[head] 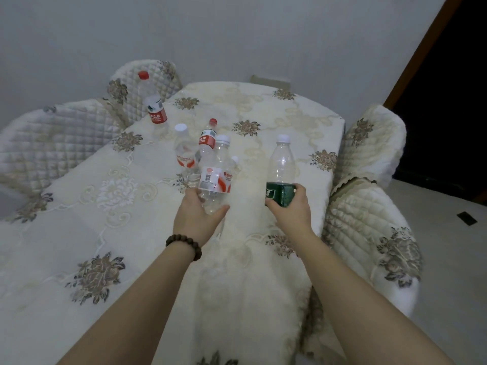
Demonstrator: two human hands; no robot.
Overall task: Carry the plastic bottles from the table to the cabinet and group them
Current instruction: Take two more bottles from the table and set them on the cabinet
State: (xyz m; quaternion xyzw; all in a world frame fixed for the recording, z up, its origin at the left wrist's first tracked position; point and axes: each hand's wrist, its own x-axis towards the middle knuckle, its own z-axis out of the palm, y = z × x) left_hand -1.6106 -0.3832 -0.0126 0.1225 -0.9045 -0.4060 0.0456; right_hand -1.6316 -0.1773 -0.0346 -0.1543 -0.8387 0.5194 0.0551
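Observation:
Several clear plastic bottles stand on the table (79, 196), which wears a cream embroidered cloth. My left hand (196, 216) grips the lower part of a white-capped bottle with a red and white label (214, 177). My right hand (288, 208) grips a white-capped bottle by its green label (281, 167). Behind the left one stand a white-capped bottle (183, 150), a red-capped one (207, 139) and a small one half hidden (234, 167). A tall red-capped bottle (152, 104) stands at the far left edge. The cabinet is not in view.
Quilted covered chairs stand around the table: two on the left (52, 138) (142, 80) and two on the right (371, 143) (369, 233). A grey wall rises behind. A dark doorway (453, 101) opens at the far right.

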